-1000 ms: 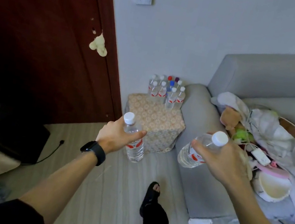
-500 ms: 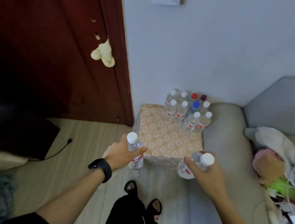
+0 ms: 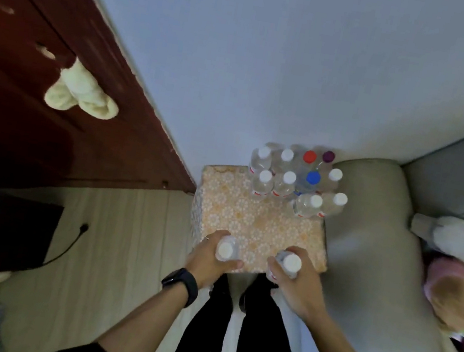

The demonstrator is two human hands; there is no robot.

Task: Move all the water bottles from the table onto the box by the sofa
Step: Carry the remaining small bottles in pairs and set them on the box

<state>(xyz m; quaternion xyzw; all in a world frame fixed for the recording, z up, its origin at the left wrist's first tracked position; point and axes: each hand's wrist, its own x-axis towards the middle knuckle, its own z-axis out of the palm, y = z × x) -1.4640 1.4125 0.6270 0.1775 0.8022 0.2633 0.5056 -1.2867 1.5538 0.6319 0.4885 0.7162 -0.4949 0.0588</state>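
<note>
A dark red wooden door (image 3: 25, 77) meets a pale plank floor (image 3: 118, 249). An orange floral-patterned box (image 3: 260, 221) stands against the grey fabric sofa (image 3: 367, 246), with a cluster of clear plastic bottles (image 3: 294, 183) at its far right corner. The left hand (image 3: 209, 260) wraps its fingers around a white-capped clear bottle (image 3: 225, 249) over the box's near edge. The right hand (image 3: 296, 285) grips a second white-capped bottle (image 3: 291, 262) the same way. Both forearms reach forward.

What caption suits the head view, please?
Left hand and right hand each hold a clear white-capped bottle over the orange floral box by a grey sofa.
</note>
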